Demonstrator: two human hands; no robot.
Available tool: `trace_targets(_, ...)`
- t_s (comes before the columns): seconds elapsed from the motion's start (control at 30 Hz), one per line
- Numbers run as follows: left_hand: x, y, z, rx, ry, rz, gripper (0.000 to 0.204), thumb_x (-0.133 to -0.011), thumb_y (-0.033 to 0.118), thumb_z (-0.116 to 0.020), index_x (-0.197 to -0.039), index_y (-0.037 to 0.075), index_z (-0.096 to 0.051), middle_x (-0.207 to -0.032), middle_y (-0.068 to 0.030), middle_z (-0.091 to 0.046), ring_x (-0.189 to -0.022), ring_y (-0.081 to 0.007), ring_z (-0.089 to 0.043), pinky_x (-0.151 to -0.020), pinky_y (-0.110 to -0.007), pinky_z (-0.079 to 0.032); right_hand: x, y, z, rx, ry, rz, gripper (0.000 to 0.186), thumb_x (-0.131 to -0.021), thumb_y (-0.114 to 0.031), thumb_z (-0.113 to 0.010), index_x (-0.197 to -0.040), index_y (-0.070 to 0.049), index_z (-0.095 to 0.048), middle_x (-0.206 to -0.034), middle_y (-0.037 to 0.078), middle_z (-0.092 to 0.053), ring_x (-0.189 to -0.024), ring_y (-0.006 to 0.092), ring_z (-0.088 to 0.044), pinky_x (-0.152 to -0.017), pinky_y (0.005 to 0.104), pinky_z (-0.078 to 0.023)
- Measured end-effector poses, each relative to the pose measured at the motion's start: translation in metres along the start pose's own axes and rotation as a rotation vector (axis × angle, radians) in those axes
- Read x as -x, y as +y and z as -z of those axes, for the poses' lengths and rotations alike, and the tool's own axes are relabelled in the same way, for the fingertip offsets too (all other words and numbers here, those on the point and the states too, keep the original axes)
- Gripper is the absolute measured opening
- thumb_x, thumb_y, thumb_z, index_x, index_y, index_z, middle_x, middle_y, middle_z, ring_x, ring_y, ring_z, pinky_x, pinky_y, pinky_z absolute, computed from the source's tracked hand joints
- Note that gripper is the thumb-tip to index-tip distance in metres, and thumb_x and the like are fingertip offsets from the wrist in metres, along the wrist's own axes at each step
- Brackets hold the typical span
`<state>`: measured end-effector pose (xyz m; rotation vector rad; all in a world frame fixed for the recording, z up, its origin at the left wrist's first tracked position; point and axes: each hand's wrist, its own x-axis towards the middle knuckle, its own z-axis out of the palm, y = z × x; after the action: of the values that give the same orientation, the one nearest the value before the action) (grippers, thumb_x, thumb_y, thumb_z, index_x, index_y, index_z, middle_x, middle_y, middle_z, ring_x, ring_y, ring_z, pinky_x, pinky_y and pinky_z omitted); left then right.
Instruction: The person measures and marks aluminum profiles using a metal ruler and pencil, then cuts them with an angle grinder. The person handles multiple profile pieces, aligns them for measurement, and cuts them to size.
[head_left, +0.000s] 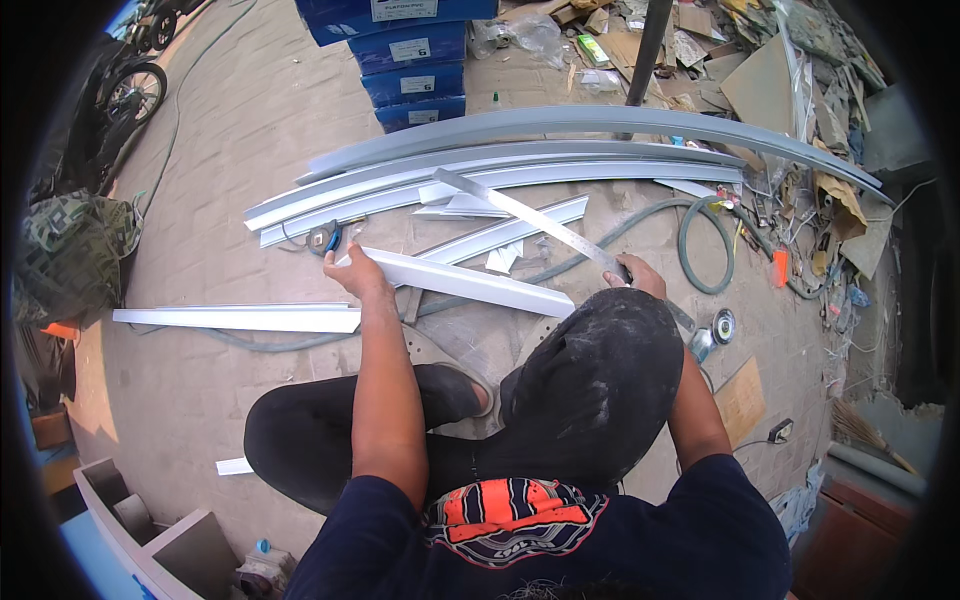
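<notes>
My left hand [357,274] is closed around the left end of a white trim strip [460,282], which slants down to the right in front of my knees. Against my right knee, my right hand [641,279] grips a long steel ruler [530,215]. The ruler runs up and left, its far end above other pale strips. Part of it is hidden beneath my fingers and knee. Just beyond my left fingers lies a small dark and blue tool [325,238], its kind unclear. Another white strip [240,318] lies on the ground to the left.
Long grey-white profiles [520,150] lie across the ground ahead, with blue boxes [415,85] stacked behind. A hose [705,288] coils at right. An angle grinder [712,335] lies by my right knee. Rubble and scraps [740,60] fill the far right; a motorbike wheel [137,92] stands far left.
</notes>
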<state>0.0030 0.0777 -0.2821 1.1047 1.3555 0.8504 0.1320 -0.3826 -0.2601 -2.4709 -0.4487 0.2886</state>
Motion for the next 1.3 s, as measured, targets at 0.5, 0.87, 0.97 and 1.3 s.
trace_targets(0.5, -0.006, -0.073, -0.056, -1.021, -0.281, -0.803, 0.06, -0.091, 0.019, -0.079, -0.148, 0.011, -0.06, -0.157, -0.0244, -0.052, -0.142, -0.0429, -0.055, -0.118, -0.06, -0.04, -0.005, 0.038, -0.068, 0.023, 0.111, -0.142, 0.039, -0.093, -0.028, -0.082, -0.123, -0.004, -0.073, -0.111, 0.021, -0.076, -0.104, 0.0399, -0.074, -0.092, 0.0444, -0.057)
trace_targets(0.87, -0.075, -0.089, -0.11, -1.346, -0.848, -1.093, 0.012, -0.099, 0.02, -0.071, -0.11, 0.015, -0.071, -0.116, -0.0097, -0.071, -0.111, -0.0341, -0.07, -0.094, -0.051, -0.052, 0.047, 0.057, -0.101, -0.09, 0.361, -0.337, 0.043, -0.094, -0.032, -0.083, -0.125, -0.004, -0.073, -0.112, 0.021, -0.076, -0.104, 0.0385, -0.075, -0.095, 0.0441, -0.057)
trace_targets(0.97, -0.098, -0.072, -0.1, -1.223, -1.028, -0.81, 0.008, -0.102, 0.018, -0.068, -0.106, 0.011, -0.067, -0.109, -0.0117, -0.069, -0.105, -0.0312, -0.072, -0.082, -0.051, -0.058, 0.055, 0.043, -0.096, -0.187, 0.219, -0.447, 0.045, -0.095, -0.031, -0.08, -0.131, -0.004, -0.073, -0.124, 0.02, -0.076, -0.113, 0.0387, -0.073, -0.099, 0.0436, -0.056)
trace_targets(1.3, -0.091, 0.051, -0.031, -0.572, -1.192, 0.005, 0.025, -0.11, 0.033, -0.051, -0.119, 0.013, -0.06, -0.1, -0.003, -0.061, -0.083, -0.014, -0.064, -0.06, -0.03, -0.056, 0.033, -0.023, -0.065, -0.332, 0.073, -0.29, 0.046, -0.095, -0.03, -0.082, -0.129, -0.001, -0.072, -0.115, 0.018, -0.075, -0.108, 0.0316, -0.073, -0.098, 0.042, -0.055)
